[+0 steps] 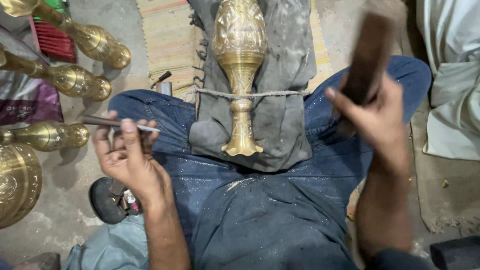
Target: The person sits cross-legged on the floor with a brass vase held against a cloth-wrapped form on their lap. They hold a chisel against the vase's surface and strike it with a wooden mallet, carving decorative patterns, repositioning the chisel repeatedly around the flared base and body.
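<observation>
The vase [240, 65], partly engraved, lies tied on the lap; left hand [127, 160] fingers pinch a chisel [117, 123], right hand [377, 117] grips a raised mallet [367, 55], so work seems midway.

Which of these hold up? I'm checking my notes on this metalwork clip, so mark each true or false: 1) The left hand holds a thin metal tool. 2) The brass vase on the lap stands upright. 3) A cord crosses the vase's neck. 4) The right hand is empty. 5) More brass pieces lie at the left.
1) True: the left hand grips a thin metal tool.
2) False: the brass vase lies on its side on a grey cloth over the lap.
3) True: a cord runs across its narrow neck.
4) False: the right hand holds a dark wooden block.
5) True: other brass pieces lie on the floor at the left.
</observation>
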